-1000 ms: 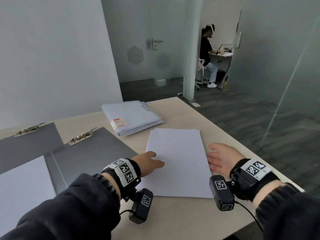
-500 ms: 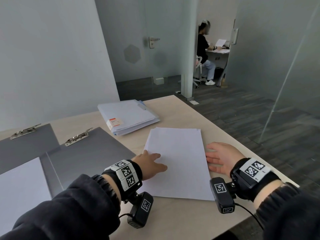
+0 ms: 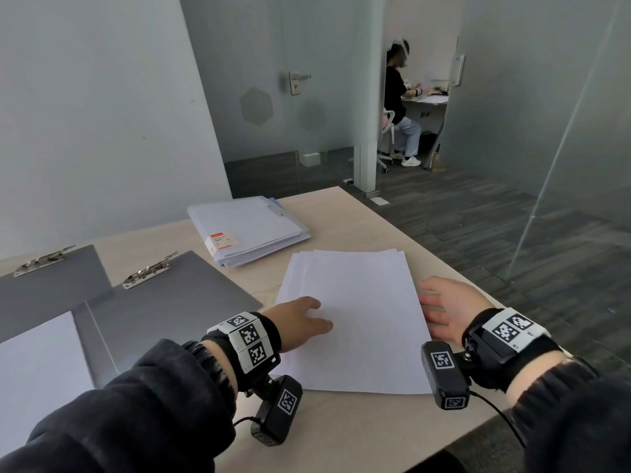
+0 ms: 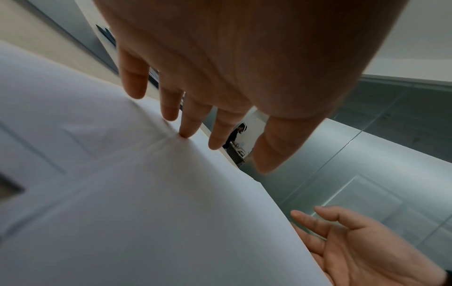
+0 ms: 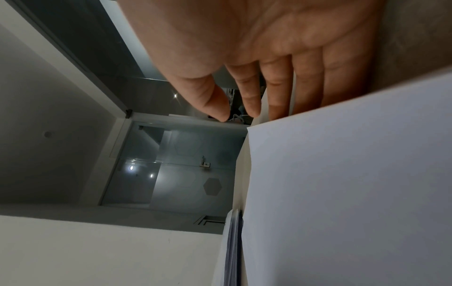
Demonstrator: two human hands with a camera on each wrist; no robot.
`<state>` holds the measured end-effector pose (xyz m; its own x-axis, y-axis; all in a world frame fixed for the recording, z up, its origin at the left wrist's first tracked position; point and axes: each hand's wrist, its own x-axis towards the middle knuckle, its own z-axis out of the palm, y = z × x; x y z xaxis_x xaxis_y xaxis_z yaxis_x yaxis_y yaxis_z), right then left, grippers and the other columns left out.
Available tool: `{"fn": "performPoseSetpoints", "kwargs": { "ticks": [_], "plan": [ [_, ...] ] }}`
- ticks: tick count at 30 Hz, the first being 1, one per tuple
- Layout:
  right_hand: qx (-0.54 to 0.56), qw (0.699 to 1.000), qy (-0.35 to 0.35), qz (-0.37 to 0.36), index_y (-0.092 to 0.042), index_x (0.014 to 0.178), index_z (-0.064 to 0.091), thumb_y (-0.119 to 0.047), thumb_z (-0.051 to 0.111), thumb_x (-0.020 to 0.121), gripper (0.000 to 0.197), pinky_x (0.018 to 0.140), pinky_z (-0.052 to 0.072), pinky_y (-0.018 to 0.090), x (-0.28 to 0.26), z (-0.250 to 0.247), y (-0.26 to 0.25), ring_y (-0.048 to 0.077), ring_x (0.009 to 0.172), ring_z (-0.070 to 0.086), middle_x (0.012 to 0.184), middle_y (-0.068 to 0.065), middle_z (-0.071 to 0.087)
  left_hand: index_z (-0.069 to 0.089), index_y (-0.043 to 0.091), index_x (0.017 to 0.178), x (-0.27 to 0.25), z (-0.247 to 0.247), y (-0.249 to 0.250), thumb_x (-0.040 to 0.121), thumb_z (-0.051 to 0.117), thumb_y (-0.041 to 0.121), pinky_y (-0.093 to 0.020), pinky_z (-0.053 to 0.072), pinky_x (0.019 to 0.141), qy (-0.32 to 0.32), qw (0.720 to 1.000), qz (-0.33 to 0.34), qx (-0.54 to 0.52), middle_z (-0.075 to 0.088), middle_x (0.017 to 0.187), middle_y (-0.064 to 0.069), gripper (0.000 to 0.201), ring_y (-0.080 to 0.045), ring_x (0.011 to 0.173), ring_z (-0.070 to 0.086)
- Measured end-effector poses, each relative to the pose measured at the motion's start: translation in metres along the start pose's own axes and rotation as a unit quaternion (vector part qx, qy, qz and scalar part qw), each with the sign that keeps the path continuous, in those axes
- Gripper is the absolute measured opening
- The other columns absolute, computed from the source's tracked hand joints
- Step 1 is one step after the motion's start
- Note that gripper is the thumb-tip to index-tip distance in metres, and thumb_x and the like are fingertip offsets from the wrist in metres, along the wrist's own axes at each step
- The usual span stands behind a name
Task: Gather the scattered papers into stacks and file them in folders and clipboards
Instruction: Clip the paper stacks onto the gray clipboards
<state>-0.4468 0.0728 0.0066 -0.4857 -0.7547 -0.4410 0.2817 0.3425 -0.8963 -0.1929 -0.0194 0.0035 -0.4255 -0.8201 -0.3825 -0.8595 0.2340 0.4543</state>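
Note:
A stack of white papers (image 3: 355, 312) lies on the beige table (image 3: 345, 213), its far edge slightly fanned. My left hand (image 3: 300, 322) rests on the stack's left edge with straight fingers; in the left wrist view its fingertips (image 4: 186, 131) press on the paper (image 4: 146, 193). My right hand (image 3: 444, 308) lies flat against the stack's right edge, fingers straight (image 5: 276, 92) beside the paper (image 5: 342, 183). Two grey clipboards (image 3: 164, 302) (image 3: 51, 278) lie at the left, and a white sheet (image 3: 37, 363) at the near left. A pile of pale folders (image 3: 249, 230) sits behind.
The table's right edge runs close to my right hand, with dark floor beyond. Glass walls and a door stand behind. A person (image 3: 399, 107) sits at a desk in the far room.
Both hands have stayed at the sides of the stack. The left hand has shifted slightly along its left edge. The view has tilted a little.

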Motion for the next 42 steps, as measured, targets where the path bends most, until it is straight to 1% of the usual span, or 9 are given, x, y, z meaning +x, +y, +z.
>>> {"fn": "performPoseSetpoints", "kwargs": {
  "ticks": [6,10,16,20,23,29,32,35,42],
  "plan": [
    [-0.024,1.000,-0.009,0.013,0.001,0.106,0.069,-0.017,0.061,0.093,0.023,0.080,0.054,0.043,0.012,-0.006,0.011,0.035,0.083,0.069,0.096,0.020,0.076,0.042,0.039,0.142,0.000,0.005,0.005,0.089,0.059,0.055,-0.026,0.040,0.100,0.016,0.999,0.030,-0.041,0.046,0.147,0.004,0.059,-0.015,0.127,0.050],
    [-0.103,0.994,-0.020,0.015,0.006,0.104,0.070,-0.008,0.066,0.092,0.019,0.100,0.050,0.056,0.018,-0.008,0.012,0.044,0.098,0.070,0.102,0.026,0.073,0.047,0.035,0.139,0.002,0.005,0.004,0.090,0.062,0.047,-0.024,0.039,0.102,0.013,0.994,0.057,-0.096,0.050,0.142,0.008,0.053,-0.010,0.128,0.049],
    [-0.128,0.989,-0.054,-0.041,-0.004,0.101,0.071,0.002,0.061,0.093,0.014,0.099,0.050,0.059,0.019,-0.008,0.014,0.043,0.099,0.070,0.103,0.021,0.075,0.048,0.029,0.139,0.014,0.000,-0.010,0.083,0.066,0.047,-0.043,0.045,0.106,0.062,0.975,0.024,-0.211,0.047,0.148,0.003,0.062,-0.020,0.126,0.052],
    [-0.060,0.991,-0.082,-0.082,-0.004,0.110,0.069,0.001,0.058,0.096,0.019,0.098,0.050,0.060,0.015,-0.007,0.014,0.044,0.101,0.069,0.106,0.021,0.074,0.033,0.021,0.150,0.019,-0.006,-0.014,0.092,0.067,0.023,-0.040,0.052,0.094,0.107,0.927,0.012,-0.359,0.051,0.143,-0.006,0.067,-0.024,0.119,0.056],
    [-0.009,0.987,-0.094,-0.130,-0.001,0.117,0.066,0.000,0.057,0.096,0.023,0.098,0.050,0.061,0.009,-0.001,0.011,0.044,0.105,0.068,0.112,0.021,0.073,0.048,0.015,0.141,0.015,-0.015,-0.006,0.094,0.061,0.007,-0.044,0.057,0.090,0.100,0.863,0.061,-0.492,0.070,0.120,-0.010,0.050,-0.031,0.103,0.069],
    [0.056,0.963,-0.111,-0.241,-0.012,0.104,0.069,0.000,0.057,0.097,0.018,0.073,0.061,0.031,-0.008,0.015,-0.018,0.018,0.085,0.075,0.098,0.005,0.078,0.064,0.002,0.118,0.001,-0.052,0.012,0.091,0.052,-0.011,-0.034,0.058,0.080,0.169,0.773,0.170,-0.588,0.072,0.108,-0.016,0.032,-0.029,0.093,0.069],
    [0.067,0.953,-0.131,-0.265,-0.012,0.102,0.070,-0.002,0.059,0.095,0.016,0.069,0.060,0.027,-0.009,0.019,-0.026,0.017,0.084,0.075,0.097,0.004,0.078,0.065,0.001,0.118,-0.006,-0.059,0.011,0.088,0.058,-0.005,-0.038,0.055,0.085,0.180,0.772,0.193,-0.578,0.071,0.114,-0.018,0.032,-0.029,0.096,0.068],
    [0.017,0.950,-0.135,-0.282,-0.016,0.107,0.073,-0.009,0.067,0.090,0.018,0.081,0.058,0.031,-0.009,0.021,-0.019,0.017,0.096,0.074,0.104,0.002,0.078,0.067,0.005,0.114,-0.009,-0.049,0.007,0.076,0.069,0.006,-0.038,0.054,0.084,0.177,0.782,0.178,-0.570,0.073,0.109,-0.016,0.038,-0.028,0.096,0.069],
    [-0.008,0.949,-0.098,-0.300,-0.020,0.097,0.076,-0.015,0.076,0.086,0.012,0.088,0.055,0.037,-0.011,0.022,-0.006,0.015,0.094,0.074,0.098,-0.002,0.079,0.068,0.010,0.113,-0.010,-0.021,0.011,0.085,0.065,-0.004,-0.034,0.055,0.082,0.162,0.801,0.178,-0.549,0.075,0.106,-0.009,0.031,-0.022,0.093,0.072]
  ]
}}
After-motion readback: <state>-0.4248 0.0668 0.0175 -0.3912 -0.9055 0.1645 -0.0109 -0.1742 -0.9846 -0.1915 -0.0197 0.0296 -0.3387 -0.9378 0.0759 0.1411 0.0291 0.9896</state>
